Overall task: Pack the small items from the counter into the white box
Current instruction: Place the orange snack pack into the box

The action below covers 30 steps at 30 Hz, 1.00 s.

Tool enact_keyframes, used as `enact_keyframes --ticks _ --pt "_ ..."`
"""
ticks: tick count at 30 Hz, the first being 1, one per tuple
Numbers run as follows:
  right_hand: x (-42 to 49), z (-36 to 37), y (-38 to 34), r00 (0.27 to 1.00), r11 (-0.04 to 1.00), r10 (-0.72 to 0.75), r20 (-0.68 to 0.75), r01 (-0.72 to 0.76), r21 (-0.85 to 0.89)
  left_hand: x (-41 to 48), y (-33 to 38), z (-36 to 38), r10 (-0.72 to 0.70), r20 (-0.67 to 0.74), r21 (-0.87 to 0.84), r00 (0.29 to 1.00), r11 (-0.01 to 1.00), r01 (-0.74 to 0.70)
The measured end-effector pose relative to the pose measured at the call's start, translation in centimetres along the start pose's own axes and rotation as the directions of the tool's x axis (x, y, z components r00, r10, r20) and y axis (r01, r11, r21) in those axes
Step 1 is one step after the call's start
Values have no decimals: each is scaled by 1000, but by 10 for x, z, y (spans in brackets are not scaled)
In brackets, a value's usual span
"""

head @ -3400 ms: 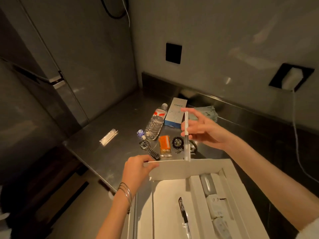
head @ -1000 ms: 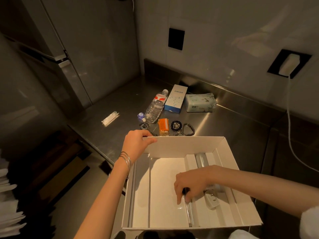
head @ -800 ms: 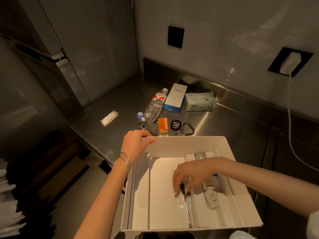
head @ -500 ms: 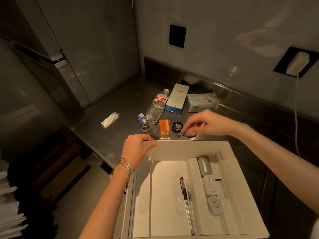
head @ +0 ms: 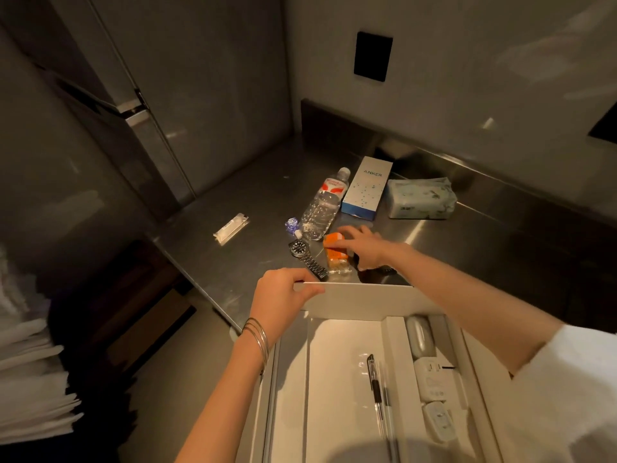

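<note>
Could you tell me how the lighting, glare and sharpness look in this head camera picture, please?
Head view: dim and warm overall; soft glare streaks on the steel counter; the white cardboard box floor is brightest; wide-angle bending at the edges; a dark blurred shadow at the bottom.

On the worktop (head: 253, 202), the bottle (head: 322, 208) lies left of the carton (head: 366, 187), the tissue pack (head: 421, 198) right of it. Nearer, the watch (head: 305, 257) lies left of the small bottle (head: 335, 257). The box (head: 354, 297) in front holds pens (head: 379, 392).
</note>
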State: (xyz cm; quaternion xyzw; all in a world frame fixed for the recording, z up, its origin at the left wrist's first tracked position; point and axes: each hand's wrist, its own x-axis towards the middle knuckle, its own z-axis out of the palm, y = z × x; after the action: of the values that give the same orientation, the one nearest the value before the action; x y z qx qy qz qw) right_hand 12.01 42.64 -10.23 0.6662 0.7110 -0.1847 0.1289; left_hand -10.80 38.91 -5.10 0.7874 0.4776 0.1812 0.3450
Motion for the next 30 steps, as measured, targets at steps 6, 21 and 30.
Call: enact_keyframes --ticks 6,21,30 --pt "3 4 5 1000 990 -15 -1 15 137 2 -2 0 -1 0 -11 1000 1000 1" --pt "-74 -45 4 763 809 341 -550 60 585 2 -1 1 25 7 -25 1000 999 -25" --pt "-265 -34 -19 975 863 -220 24 183 471 3 -3 3 64 -16 12 998 998 -63"
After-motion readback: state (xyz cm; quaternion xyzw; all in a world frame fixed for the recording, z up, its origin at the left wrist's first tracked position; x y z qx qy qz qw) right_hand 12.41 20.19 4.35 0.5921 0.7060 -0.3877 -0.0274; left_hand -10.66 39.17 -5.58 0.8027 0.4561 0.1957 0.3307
